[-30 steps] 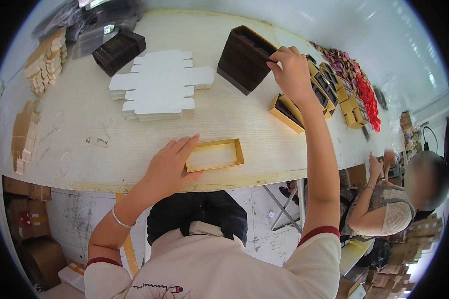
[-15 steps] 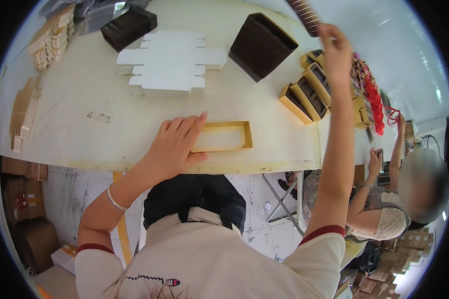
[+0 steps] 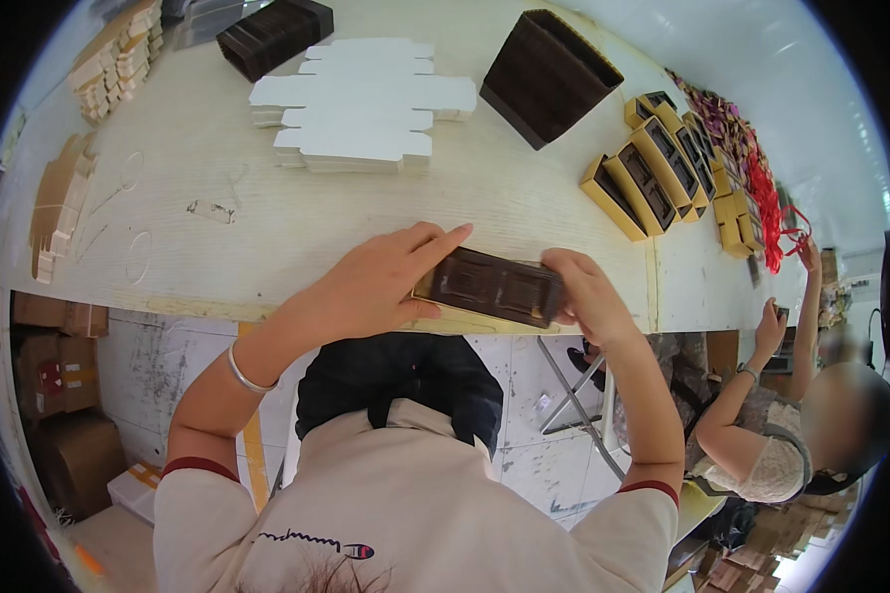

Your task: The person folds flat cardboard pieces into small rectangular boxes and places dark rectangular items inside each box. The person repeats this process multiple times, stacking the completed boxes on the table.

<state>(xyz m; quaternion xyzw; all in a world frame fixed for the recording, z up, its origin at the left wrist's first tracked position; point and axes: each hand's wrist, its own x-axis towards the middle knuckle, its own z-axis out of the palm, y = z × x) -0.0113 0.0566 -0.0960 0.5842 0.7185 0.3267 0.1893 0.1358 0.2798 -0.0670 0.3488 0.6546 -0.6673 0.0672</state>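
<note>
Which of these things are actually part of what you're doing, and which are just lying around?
Seemingly in use:
gold box, at the left hand
dark tray, in the right hand
tray-filled gold boxes, likely the same kind

Seemingly just lying about:
white card stack
tan card stack, left
cardboard boxes, under the table

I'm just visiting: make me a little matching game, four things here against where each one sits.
1. Brown tray
2. White carton stack
3. Red ribbons
4. Tan card stacks

A. Toward the table's right end
B. Just left of the upright brown block
C. Along the left end
D. Between left hand and right hand

Pairs: 1-D, 2-B, 3-A, 4-C
</note>
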